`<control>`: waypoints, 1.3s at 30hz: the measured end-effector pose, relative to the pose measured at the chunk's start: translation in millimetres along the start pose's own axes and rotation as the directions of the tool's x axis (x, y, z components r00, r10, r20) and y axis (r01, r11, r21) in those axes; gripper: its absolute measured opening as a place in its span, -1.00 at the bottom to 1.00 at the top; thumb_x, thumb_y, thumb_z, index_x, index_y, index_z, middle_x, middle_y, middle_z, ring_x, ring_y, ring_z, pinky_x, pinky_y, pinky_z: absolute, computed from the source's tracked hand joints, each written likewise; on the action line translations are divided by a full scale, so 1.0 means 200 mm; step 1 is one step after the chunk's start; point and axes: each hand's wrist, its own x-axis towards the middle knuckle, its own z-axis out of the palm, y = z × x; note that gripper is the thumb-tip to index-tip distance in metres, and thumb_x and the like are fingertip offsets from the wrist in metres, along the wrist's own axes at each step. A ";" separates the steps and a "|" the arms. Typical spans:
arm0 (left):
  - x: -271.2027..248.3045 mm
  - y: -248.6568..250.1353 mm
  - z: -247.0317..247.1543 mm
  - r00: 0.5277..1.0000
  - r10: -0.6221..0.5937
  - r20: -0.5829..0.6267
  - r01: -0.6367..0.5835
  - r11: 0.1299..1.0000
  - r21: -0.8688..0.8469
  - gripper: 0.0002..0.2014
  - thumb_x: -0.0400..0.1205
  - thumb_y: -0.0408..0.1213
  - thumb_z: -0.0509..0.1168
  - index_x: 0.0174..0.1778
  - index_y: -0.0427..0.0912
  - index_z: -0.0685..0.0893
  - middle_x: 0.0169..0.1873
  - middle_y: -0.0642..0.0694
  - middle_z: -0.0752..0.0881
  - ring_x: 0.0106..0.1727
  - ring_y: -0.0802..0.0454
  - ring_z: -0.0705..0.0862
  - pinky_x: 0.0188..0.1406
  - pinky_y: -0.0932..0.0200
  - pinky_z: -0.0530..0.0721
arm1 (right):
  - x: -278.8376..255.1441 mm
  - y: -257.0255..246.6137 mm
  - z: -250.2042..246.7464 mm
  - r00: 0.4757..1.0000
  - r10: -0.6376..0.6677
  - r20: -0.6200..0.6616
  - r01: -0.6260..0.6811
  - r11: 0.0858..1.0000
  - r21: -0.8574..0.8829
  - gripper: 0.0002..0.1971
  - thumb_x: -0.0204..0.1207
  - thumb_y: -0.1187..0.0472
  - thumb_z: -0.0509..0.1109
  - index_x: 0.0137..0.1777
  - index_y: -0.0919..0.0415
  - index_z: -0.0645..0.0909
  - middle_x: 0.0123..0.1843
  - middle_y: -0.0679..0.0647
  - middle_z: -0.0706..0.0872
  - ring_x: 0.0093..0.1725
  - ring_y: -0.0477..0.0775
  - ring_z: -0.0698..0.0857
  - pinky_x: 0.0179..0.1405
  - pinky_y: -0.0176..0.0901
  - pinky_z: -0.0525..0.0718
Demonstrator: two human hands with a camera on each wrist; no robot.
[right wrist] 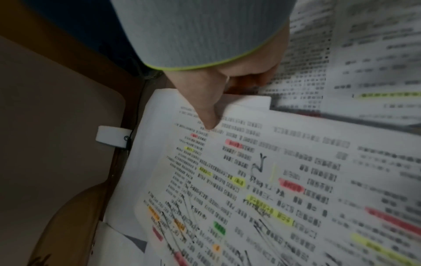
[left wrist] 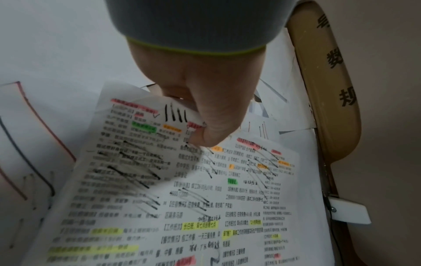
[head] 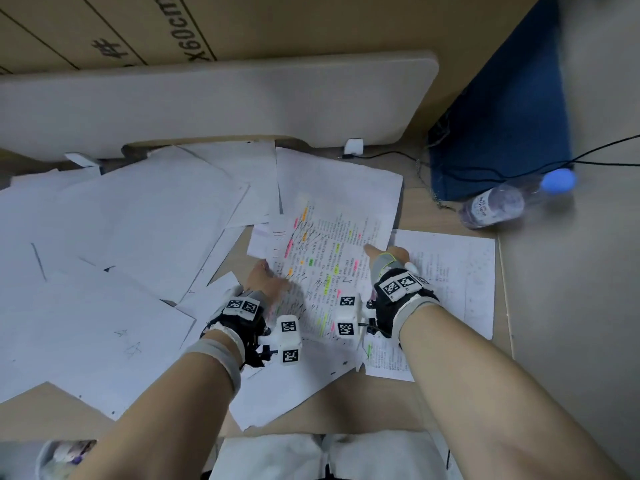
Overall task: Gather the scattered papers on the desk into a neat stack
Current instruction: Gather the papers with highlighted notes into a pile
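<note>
A printed sheet with coloured highlights [head: 329, 251] lies in the middle of the desk, over other papers. My left hand [head: 268, 277] pinches its left edge; the left wrist view shows the thumb [left wrist: 205, 126] pressed on top of the highlighted sheet [left wrist: 182, 198]. My right hand [head: 381, 254] grips the right edge, with the thumb [right wrist: 206, 115] on the highlighted sheet [right wrist: 273, 180] and the fingers curled beneath. Blank white sheets [head: 121, 237] lie scattered and overlapping to the left. Another printed sheet [head: 450, 271] lies flat under my right hand.
A beige divider panel [head: 207, 105] stands along the desk's back edge, with a cardboard box [head: 242, 22] behind it. A plastic water bottle with a blue cap [head: 502, 202] lies at the right, near a blue panel [head: 502, 116] and a black cable [head: 519, 168].
</note>
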 end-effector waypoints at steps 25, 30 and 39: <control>-0.17 0.16 -0.22 0.948 0.258 -0.186 -0.220 0.954 0.203 -0.49 0.28 -0.12 0.35 0.13 -0.24 0.79 0.49 -0.13 0.58 0.50 -0.19 0.50 0.48 -0.11 0.48 | -0.35 -0.08 -0.23 0.976 -0.196 -0.097 0.150 0.924 -0.353 -0.75 0.54 0.23 0.13 -0.15 0.15 0.67 0.11 0.24 0.70 0.11 0.26 0.59 0.14 -0.09 0.51; -0.31 0.16 -0.23 0.978 0.210 -0.018 -0.208 0.975 0.083 -0.90 0.47 -0.29 0.36 -0.29 -0.17 0.56 -0.39 -0.09 0.59 -0.27 -0.08 0.54 -0.29 0.19 0.52 | -0.36 -0.09 -0.25 0.965 -0.257 -0.054 0.234 0.936 -0.263 -0.65 0.47 0.30 0.10 -0.08 -0.03 0.71 0.06 0.07 0.68 0.07 0.21 0.57 0.16 -0.14 0.52; -0.24 0.09 -0.14 0.962 0.234 0.138 -0.237 0.971 0.008 -0.58 0.31 -0.43 0.47 0.06 -0.30 0.55 -0.16 -0.32 0.75 -0.15 -0.26 0.76 -0.05 -0.27 0.80 | -0.36 -0.05 -0.27 0.962 -0.224 -0.159 0.251 0.952 0.175 -0.62 0.54 -0.12 0.33 0.19 0.12 0.66 0.04 0.03 0.65 -0.07 0.11 0.60 -0.10 -0.13 0.54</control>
